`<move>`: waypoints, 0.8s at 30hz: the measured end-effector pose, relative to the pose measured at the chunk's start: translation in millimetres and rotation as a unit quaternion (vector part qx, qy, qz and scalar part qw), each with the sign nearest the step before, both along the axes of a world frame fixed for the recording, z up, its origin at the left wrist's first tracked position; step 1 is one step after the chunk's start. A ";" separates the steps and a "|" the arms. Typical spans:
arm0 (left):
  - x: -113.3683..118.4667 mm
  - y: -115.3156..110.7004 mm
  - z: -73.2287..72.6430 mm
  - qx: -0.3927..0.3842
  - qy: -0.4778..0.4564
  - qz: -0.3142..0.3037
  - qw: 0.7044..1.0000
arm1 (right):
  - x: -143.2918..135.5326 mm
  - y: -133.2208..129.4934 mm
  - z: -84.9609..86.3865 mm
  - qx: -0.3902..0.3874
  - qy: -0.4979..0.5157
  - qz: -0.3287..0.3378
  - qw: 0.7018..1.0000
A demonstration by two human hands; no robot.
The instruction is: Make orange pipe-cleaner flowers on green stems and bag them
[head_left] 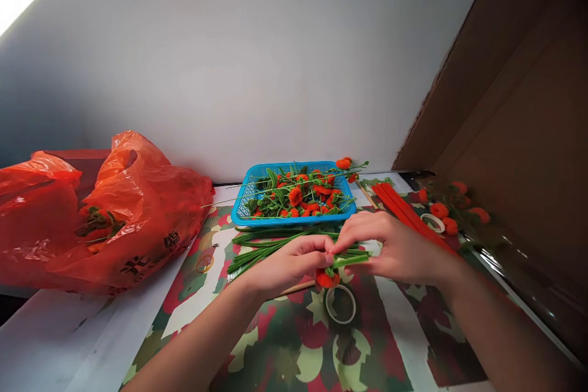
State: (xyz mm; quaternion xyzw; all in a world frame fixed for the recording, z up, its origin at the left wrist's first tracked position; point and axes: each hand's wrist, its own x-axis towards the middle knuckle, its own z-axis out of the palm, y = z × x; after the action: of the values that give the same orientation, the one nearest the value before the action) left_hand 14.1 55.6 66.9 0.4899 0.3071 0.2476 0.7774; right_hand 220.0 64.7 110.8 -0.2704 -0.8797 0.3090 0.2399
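In front of me, my left hand (305, 260) is closed in a pinch on a small orange fuzzy flower (327, 279) that hangs below the fingertips. My right hand (386, 248) meets it from the right, its thumb and fingers pinched on a green strip (351, 261) beside the flower's green base. I cannot tell whether the strip is tape or a stem. Just under the hands lies a pale tape roll (354, 306). Behind them is a bundle of green fuzzy stems (261, 255), partly hidden by both hands.
A blue basket (294, 222) of orange flowers with green stems stands against the wall. An orange plastic bag (151, 196) sits at left. On the right are orange fuzzy stems (404, 208), another tape roll (443, 226), more flowers (440, 211) and a cardboard panel (519, 86).
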 end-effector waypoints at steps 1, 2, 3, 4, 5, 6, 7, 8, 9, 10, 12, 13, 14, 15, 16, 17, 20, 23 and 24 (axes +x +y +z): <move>-0.4 0.0 -0.1 -0.010 -0.003 -0.004 1.000 | -0.7 -0.1 -1.0 0.015 0.003 -0.001 1.000; -0.6 -0.2 0.4 -0.019 -0.002 -0.008 1.000 | -1.4 -0.7 -1.7 0.031 0.002 -0.003 1.000; -0.8 -0.5 1.1 -0.025 0.001 -0.013 1.000 | -2.0 -1.5 -2.0 0.047 -0.001 -0.006 0.999; -0.9 -0.9 2.1 -0.030 0.004 -0.016 0.999 | -2.4 -2.4 -2.2 0.062 -0.007 -0.009 0.998; -0.8 -1.4 3.1 -0.032 0.006 -0.018 0.999 | -2.7 -3.3 -2.3 0.074 -0.013 -0.012 0.997; -0.8 -1.7 4.1 -0.034 0.004 -0.017 0.999 | -2.8 -4.0 -2.3 0.084 -0.019 -0.016 0.996; -0.8 -1.9 4.8 -0.035 0.000 -0.014 0.999 | -2.8 -4.5 -2.3 0.091 -0.025 -0.018 0.995; -1.0 -1.8 5.2 -0.032 -0.005 -0.012 0.999 | -2.8 -4.9 -2.2 0.096 -0.031 -0.021 0.995; -1.3 -1.5 5.4 -0.025 -0.008 -0.011 1.000 | -2.7 -5.3 -2.1 0.099 -0.037 -0.023 0.994; -1.8 -0.8 5.2 -0.014 -0.008 -0.011 1.000 | -2.8 -5.7 -1.9 0.101 -0.044 -0.026 0.994; -3.4 1.2 4.0 0.021 0.009 -0.013 1.000 | -3.6 -7.1 -0.7 0.102 -0.062 -0.035 0.992; -4.3 2.4 3.1 0.040 0.023 -0.015 0.999 | -4.3 -8.2 0.2 0.100 -0.074 -0.040 0.991; -5.2 3.6 2.0 0.057 0.036 -0.017 0.998 | -5.3 -9.7 1.3 0.095 -0.086 -0.044 0.991; -6.0 4.5 1.0 0.069 0.046 -0.023 0.996 | -6.3 -11.5 2.4 0.087 -0.100 -0.048 0.990; -6.6 5.1 0.0 0.077 0.054 -0.033 0.995 | -7.5 -13.5 3.2 0.077 -0.113 -0.051 0.989; -7.0 5.3 -0.8 0.083 0.060 -0.042 0.994 | -8.6 -15.7 3.6 0.066 -0.124 -0.055 0.989; -6.0 3.1 -0.7 0.124 0.103 -0.049 0.986 | -11.7 -21.2 0.1 0.030 -0.155 -0.078 0.984; -2.6 -1.7 4.0 0.231 0.212 -0.020 0.949 | -14.0 -20.4 -11.1 -0.047 -0.170 -0.113 0.978; -1.1 -3.3 6.3 0.280 0.251 -0.007 0.927 | -14.6 -18.1 -15.6 -0.088 -0.168 -0.125 0.974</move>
State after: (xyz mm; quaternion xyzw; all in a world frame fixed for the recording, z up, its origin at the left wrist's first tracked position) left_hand 13.0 52.3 73.2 0.7360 0.4068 0.1871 0.5078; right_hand 205.3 46.6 95.1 -0.4460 -0.8360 0.3035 0.1007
